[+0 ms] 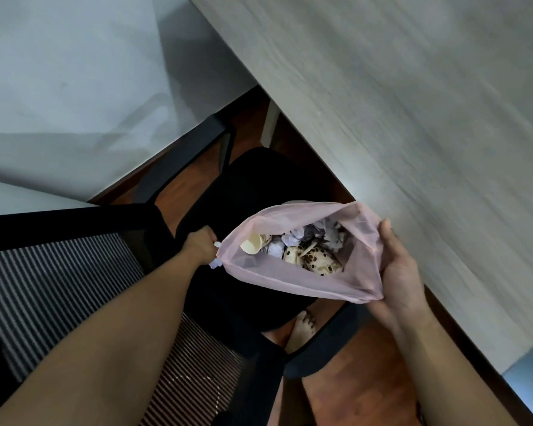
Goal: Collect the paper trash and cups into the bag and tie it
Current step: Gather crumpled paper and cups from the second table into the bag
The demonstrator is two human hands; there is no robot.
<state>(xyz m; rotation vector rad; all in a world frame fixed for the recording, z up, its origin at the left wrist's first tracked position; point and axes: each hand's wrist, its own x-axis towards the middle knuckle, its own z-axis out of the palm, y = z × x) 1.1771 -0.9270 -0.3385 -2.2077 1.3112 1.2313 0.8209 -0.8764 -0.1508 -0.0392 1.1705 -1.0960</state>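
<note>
Both left hand (pixel 200 245) and right hand (pixel 397 272) hold the bag (pixel 290 282) stretched between them.

Pink bag (pixel 305 284) held open, already holding trash.
Thin, translucent plastic, mouth stretched wide and facing up. Left hand (pixel 202 245) grips the left rim corner; right hand (pixel 397 272) lies along the right rim, grip unclear. Inside: crumpled white paper balls (pixel 293 238) toward the far side, a plain cream cup (pixel 251 244) on its side at left, brown-spotted cups (pixel 316 259) bunched in the middle.
</note>
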